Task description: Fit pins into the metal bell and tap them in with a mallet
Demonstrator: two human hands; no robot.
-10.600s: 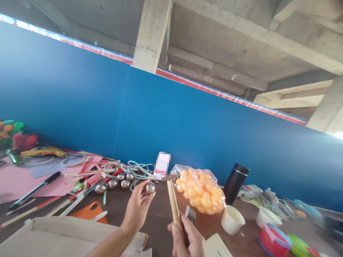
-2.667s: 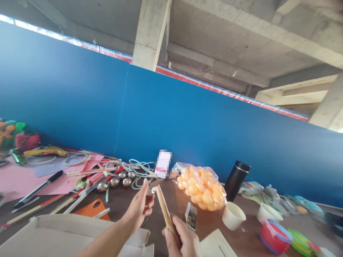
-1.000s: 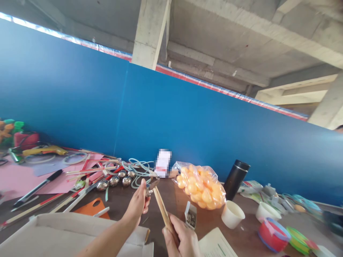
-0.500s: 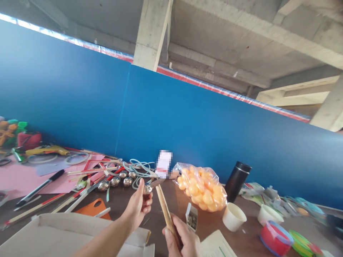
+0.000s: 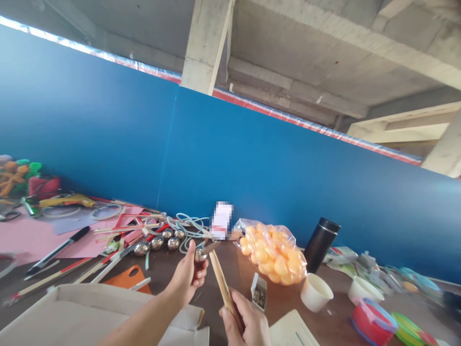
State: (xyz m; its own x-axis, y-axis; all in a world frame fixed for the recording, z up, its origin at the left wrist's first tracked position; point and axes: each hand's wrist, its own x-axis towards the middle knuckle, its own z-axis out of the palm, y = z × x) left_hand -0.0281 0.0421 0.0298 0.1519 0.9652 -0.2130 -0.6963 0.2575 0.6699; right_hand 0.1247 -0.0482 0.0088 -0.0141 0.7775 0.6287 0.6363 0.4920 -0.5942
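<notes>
My left hand (image 5: pixel 186 276) is closed around a shiny silver metal ball (image 5: pixel 200 253), thumb up along its side. A dark, pointed piece (image 5: pixel 211 248) juts to the right from beside the ball; what it is I cannot make out. In my right hand (image 5: pixel 248 319) is a flat wooden stick (image 5: pixel 220 276), gripped by its lower end and tilted up to the left. Its upper end is close to the dark piece; whether they touch I cannot tell. Several more silver balls (image 5: pixel 157 242) lie on the table beyond my left hand.
A clear bag of orange balls (image 5: pixel 270 254) lies ahead, near a black bottle (image 5: pixel 321 245). To the right stand a paper cup (image 5: pixel 317 293), a small box of metal bits (image 5: pixel 259 293) and a red container (image 5: pixel 373 322). A cardboard box (image 5: pixel 82 317) fills the near left, with sticks and a marker (image 5: pixel 59 250) behind.
The whole view has shifted slightly, with the table things appearing a little further right. Both hands keep the same grip and nearly the same position.
</notes>
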